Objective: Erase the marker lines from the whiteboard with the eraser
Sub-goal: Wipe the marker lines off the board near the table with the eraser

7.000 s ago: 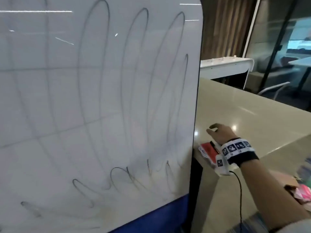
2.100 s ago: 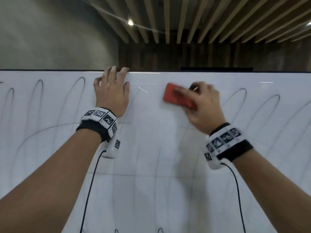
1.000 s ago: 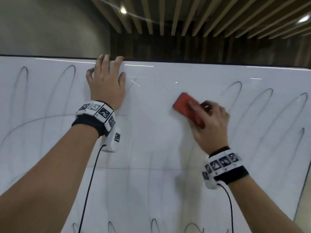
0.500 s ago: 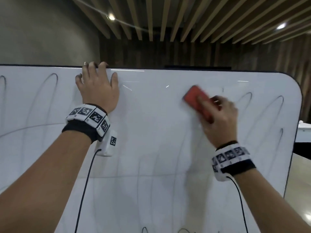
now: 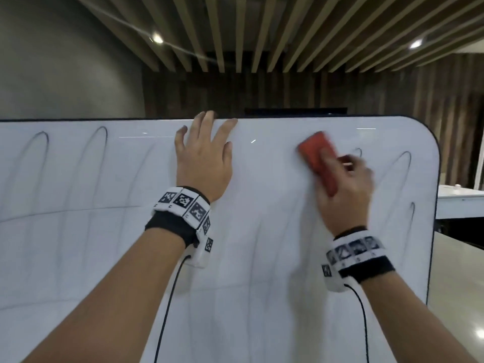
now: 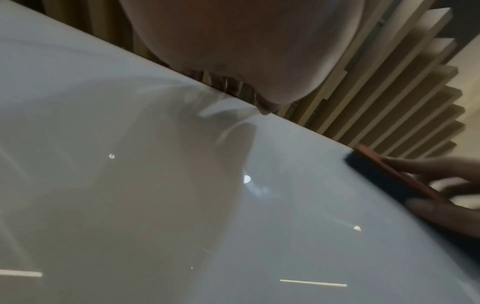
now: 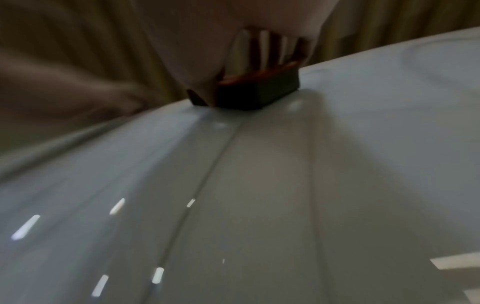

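Head view shows the right hand (image 5: pixel 343 189) gripping the eraser (image 5: pixel 318 158), fingers curled over its red back and pressing it against the whiteboard (image 5: pixel 262 231) near the top right corner. The left hand (image 5: pixel 204 163) lies flat on the board beside it, fingers straight and spread, tips reaching the top edge; it holds nothing and seems to steady the panel.

From the left wrist view the eraser (image 6: pixel 384 176) reads as a thin red shell over a thick dark felt pad, the pad flat on the surface. It looks light and stiff enough to push with the fingers alone, while the felt should give a little and drag. The best hold is probably the one in use: fingers along the hard back and long sides, clear of the felt, so pressure spreads evenly.

The board looks glossy and slick, so the pad should glide; the risk, I judge, is tipping onto one edge and skipping ink. Dark loops (image 5: pixel 398 166) remain just right of the eraser, more loops (image 5: pixel 97 142) stand at the left, and fainter strokes run down below both hands. Much is left to wipe.
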Action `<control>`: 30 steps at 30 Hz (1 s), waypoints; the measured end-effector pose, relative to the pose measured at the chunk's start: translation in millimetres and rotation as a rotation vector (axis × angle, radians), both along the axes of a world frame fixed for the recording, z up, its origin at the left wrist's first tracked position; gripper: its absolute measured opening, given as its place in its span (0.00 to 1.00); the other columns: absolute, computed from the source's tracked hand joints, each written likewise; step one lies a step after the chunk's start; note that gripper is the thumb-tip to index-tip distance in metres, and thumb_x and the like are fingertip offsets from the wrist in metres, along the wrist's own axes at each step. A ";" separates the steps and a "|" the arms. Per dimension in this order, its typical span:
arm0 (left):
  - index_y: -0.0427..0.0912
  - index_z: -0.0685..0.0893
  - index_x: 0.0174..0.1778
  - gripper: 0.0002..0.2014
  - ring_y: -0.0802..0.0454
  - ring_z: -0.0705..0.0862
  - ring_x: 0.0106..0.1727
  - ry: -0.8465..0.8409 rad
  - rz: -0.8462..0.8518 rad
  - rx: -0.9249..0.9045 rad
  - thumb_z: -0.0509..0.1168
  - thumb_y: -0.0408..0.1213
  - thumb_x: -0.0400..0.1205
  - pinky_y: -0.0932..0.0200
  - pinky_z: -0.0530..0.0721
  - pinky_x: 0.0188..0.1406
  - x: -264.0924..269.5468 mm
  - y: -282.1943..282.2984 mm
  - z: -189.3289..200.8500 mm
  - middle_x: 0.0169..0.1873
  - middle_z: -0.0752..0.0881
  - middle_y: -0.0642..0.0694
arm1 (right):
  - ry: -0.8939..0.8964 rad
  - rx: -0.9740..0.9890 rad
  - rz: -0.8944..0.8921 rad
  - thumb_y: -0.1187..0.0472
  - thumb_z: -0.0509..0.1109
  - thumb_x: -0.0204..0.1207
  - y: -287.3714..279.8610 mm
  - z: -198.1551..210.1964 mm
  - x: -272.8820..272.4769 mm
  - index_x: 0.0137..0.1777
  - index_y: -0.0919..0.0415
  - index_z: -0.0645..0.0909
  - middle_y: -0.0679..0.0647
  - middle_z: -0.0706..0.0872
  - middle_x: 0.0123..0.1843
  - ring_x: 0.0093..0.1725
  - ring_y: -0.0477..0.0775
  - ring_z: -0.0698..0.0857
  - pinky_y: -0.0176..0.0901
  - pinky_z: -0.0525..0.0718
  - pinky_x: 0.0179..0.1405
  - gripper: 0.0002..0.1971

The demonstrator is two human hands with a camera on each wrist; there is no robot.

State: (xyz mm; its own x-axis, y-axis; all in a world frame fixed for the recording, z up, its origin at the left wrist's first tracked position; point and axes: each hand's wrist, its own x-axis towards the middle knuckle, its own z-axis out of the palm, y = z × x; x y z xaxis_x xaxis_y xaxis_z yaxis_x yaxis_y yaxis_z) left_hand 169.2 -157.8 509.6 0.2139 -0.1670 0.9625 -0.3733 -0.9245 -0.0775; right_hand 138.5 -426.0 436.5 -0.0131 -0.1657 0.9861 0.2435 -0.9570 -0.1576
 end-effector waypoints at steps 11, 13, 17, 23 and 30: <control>0.52 0.68 0.83 0.24 0.40 0.62 0.86 0.011 0.080 -0.045 0.53 0.44 0.88 0.37 0.63 0.79 1.8 -17.3 -6.0 0.83 0.66 0.39 | 0.112 -0.287 0.003 0.55 0.68 0.81 -0.3 -26.3 -7.6 0.76 0.49 0.82 0.65 0.81 0.67 0.60 0.70 0.80 0.61 0.76 0.62 0.22; 0.51 0.68 0.83 0.24 0.40 0.62 0.86 0.013 0.082 -0.048 0.53 0.45 0.89 0.37 0.63 0.79 1.6 -18.5 -6.0 0.83 0.66 0.38 | 0.045 0.082 -0.009 0.55 0.70 0.80 -44.5 -7.9 -10.9 0.78 0.51 0.78 0.69 0.78 0.68 0.61 0.72 0.78 0.62 0.75 0.65 0.25; 0.50 0.67 0.83 0.25 0.39 0.61 0.87 0.031 0.082 -0.064 0.52 0.51 0.89 0.35 0.64 0.79 -1.3 -23.0 -7.7 0.84 0.66 0.37 | 0.054 0.559 -0.006 0.51 0.67 0.77 -59.1 10.3 -11.2 0.80 0.52 0.76 0.69 0.76 0.71 0.63 0.74 0.77 0.64 0.77 0.65 0.29; 0.50 0.67 0.82 0.26 0.39 0.62 0.86 0.008 0.077 -0.038 0.53 0.56 0.88 0.33 0.64 0.78 0.5 -16.4 -8.1 0.83 0.67 0.37 | 0.218 -0.602 0.034 0.56 0.71 0.81 12.9 -48.9 -11.4 0.71 0.46 0.84 0.61 0.83 0.68 0.61 0.68 0.80 0.59 0.77 0.63 0.18; 0.51 0.67 0.82 0.27 0.39 0.63 0.85 0.016 0.070 -0.035 0.55 0.57 0.88 0.35 0.66 0.76 0.1 -14.0 -6.3 0.82 0.67 0.38 | -0.015 0.709 0.049 0.52 0.70 0.75 -107.6 -11.9 -16.8 0.80 0.45 0.75 0.67 0.77 0.70 0.66 0.70 0.78 0.54 0.74 0.67 0.30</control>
